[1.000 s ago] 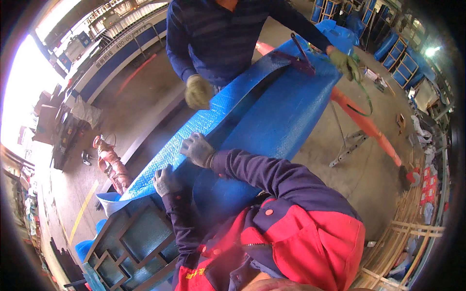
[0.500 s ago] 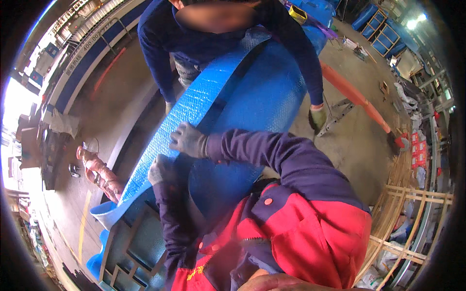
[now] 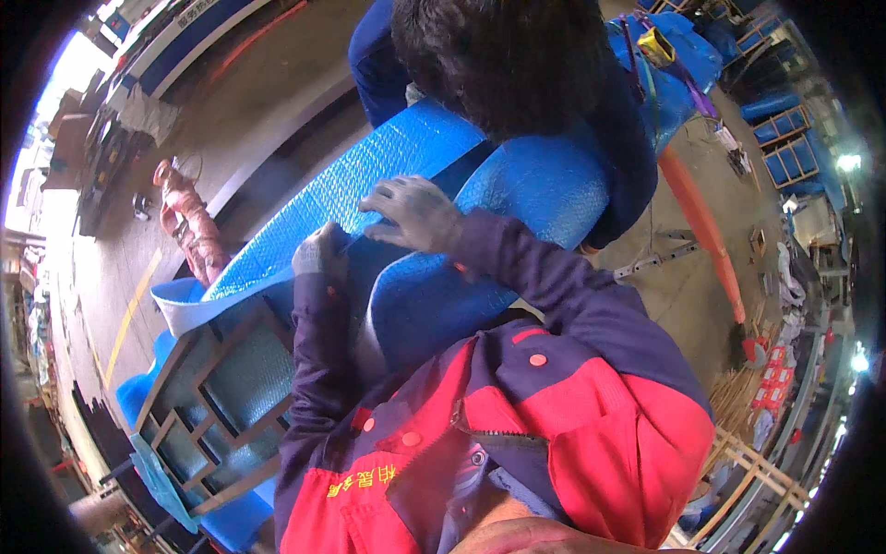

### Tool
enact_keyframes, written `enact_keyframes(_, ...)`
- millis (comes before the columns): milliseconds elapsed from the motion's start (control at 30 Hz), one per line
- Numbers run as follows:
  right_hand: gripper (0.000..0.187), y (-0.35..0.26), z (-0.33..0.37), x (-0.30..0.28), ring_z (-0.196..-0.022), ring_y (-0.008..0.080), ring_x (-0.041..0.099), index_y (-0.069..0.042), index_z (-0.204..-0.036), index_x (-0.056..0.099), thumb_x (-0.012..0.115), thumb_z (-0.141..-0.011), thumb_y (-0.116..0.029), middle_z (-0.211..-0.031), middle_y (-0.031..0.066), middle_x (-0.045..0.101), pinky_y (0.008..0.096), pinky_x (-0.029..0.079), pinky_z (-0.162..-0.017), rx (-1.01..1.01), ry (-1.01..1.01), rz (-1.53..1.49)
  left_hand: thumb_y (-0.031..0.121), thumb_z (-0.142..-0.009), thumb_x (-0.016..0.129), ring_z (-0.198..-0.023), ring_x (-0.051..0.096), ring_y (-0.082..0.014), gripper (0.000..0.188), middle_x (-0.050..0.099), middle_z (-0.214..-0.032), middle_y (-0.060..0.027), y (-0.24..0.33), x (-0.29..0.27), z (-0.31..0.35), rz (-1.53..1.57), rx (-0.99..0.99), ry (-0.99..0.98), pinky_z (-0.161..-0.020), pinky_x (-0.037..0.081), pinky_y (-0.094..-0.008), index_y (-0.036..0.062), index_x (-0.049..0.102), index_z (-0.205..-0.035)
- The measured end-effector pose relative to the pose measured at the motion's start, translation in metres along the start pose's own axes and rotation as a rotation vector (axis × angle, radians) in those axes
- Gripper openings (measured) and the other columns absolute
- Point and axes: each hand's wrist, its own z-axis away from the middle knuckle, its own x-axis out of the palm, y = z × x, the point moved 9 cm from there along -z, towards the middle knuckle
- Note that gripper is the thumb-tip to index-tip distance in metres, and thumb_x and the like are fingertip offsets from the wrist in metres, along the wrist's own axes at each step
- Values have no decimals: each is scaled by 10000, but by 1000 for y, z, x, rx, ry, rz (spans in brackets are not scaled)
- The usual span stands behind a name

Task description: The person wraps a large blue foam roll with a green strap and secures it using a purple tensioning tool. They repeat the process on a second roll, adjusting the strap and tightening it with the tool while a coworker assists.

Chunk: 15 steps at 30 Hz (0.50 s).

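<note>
A long blue bubble-wrap sheet is draped over a dark lattice frame, whose open end shows at the lower left. At the edge of the sheet, my gloved left hand is closed on the wrap, its fingertips partly hidden. My gloved right hand lies just right of it, fingers stretched out over the same edge. Beneath my right forearm a second fold of blue wrap curls up. Across from me a co-worker bends low over the far part of the wrap, with one gloved hand at its edge.
A reddish wrapped bundle stands on the floor to the left. To the right lie a long orange beam and a metal stand. Wooden slats are at the lower right. More blue-wrapped goods sit at the far right.
The co-worker has bent forward and down over the wrap. My right hand's fingers have straightened from a curl. The view has shifted, showing more of the lattice frame.
</note>
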Motion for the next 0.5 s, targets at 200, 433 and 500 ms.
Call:
enact_keyframes(200,485,-11,51,24,-1002,315,676,-140,-1124,707,607,-940,-576,-1026,143,702,475,473,-902,11,-279,107,176,-854,686,-932,708,-397,127,723,-952,-170,5,-3,-14,-85,-37,-208,-765,546,-488,124,664,-967)
enact_keyframes(433,604,61,38,106,-1081,388,670,-135,-1151,717,583,-898,-666,-1136,185,713,536,465,-1000,240,-381,0,178,-873,663,-979,722,-368,176,744,-1011,-162,17,-29,-20,-152,-171,-165,-817,555,-487,140,685,-1044)
enact_keyframes(500,593,72,44,122,-1110,397,663,-148,-1188,715,590,-900,-650,-1165,198,707,545,467,-1005,281,-443,-55,203,-887,669,-985,721,-373,160,751,-1006,-149,8,-17,-7,-163,-290,-134,-814,560,-493,154,678,-1038)
